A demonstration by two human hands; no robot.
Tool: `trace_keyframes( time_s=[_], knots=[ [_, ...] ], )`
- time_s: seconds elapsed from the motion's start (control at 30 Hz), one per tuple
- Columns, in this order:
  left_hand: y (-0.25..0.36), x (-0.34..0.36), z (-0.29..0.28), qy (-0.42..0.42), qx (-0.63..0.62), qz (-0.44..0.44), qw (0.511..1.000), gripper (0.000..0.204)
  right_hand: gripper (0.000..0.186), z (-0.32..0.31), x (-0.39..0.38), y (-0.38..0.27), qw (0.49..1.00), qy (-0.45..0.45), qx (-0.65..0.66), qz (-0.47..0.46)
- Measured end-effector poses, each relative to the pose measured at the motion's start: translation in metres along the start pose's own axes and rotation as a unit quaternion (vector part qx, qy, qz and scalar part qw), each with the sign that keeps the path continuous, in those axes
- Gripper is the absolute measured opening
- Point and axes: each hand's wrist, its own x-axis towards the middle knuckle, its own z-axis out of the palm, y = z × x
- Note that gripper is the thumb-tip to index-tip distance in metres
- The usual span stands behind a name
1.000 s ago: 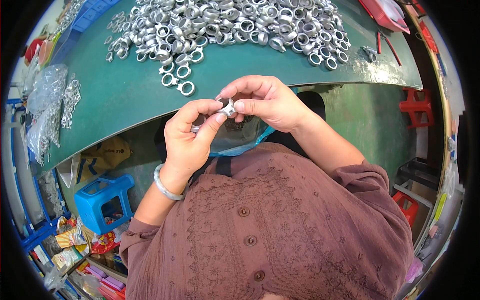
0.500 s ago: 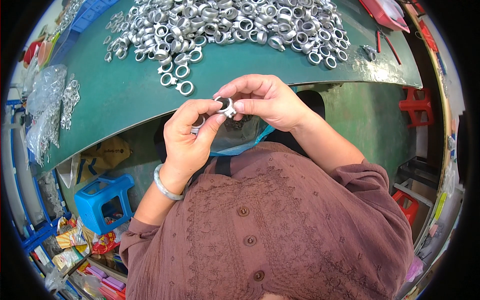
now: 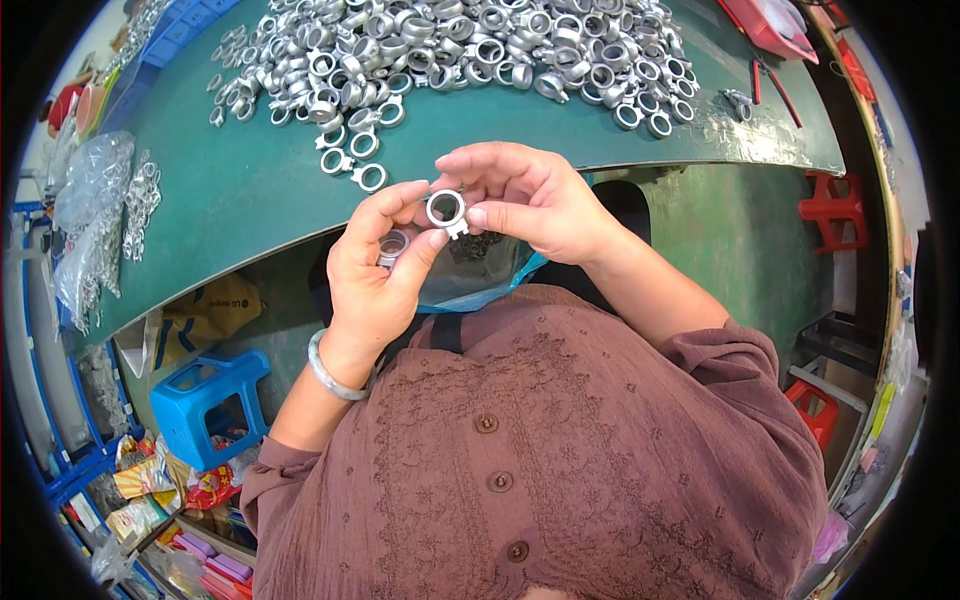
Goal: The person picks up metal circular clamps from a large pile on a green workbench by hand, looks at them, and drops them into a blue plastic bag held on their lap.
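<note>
Between my fingers, just below the table's front edge, a silver metal ring clamp (image 3: 457, 228) with a small lug faces upward. My left hand (image 3: 375, 260) grips it with thumb and fingertips and also has a second ring (image 3: 392, 247) tucked in its fingers. My right hand (image 3: 540, 205) holds the upright clamp from the right, thumb against it, other fingers curled behind. A large heap of similar clamps (image 3: 490, 50) covers the back of the green table (image 3: 240, 180), a few loose at its front.
Bags of small parts (image 3: 90, 230) lie left, near blue bins (image 3: 175, 25). Red-handled pliers (image 3: 785, 100) and a red tray (image 3: 765, 25) are at the right. An open bag (image 3: 470, 290) is below the edge. Blue (image 3: 200, 405) and red stools (image 3: 832, 215) stand on the floor.
The held clamp has turned so its opening faces up toward me. The upper fingers of both hands have lifted and loosened slightly around it.
</note>
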Motion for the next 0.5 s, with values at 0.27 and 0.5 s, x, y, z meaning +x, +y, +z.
trace_keyframes(
  time_s=[0.27, 0.5],
  knots=[
    [-0.0016, 0.0011, -0.0020, -0.031, -0.043, -0.036, 0.998, 0.031, 0.037, 0.0017, -0.0012, 0.0001, 0.996, -0.001, -0.068, -0.051],
    [-0.0012, 0.0017, -0.0022, -0.013, -0.085, -0.062, 0.994, 0.030, 0.034, 0.0000, -0.0009, 0.0019, 0.993, -0.015, -0.099, -0.064]
  ],
)
